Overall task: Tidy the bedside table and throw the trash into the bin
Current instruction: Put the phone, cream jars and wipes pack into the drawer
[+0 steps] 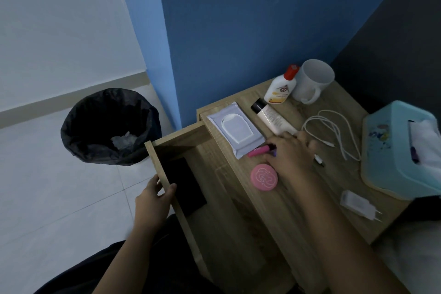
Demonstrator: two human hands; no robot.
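Two bottles (280, 88) (274, 118) | one mug (312, 81) | one bin (71, 126) | left hand (155, 198) grips drawer front (155, 157) | right hand (291, 153) pinches pink tube (257, 151)

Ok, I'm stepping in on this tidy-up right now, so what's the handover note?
Left hand grips the front of the open drawer.
Right hand lies over one end of the pink tube; grip unclear.
Done: crumpled trash in the bin, a dark flat item in the drawer.
Left on the table: wipes pack, pink compact, white tube, lotion bottle, mug, cable, charger, tissue box.
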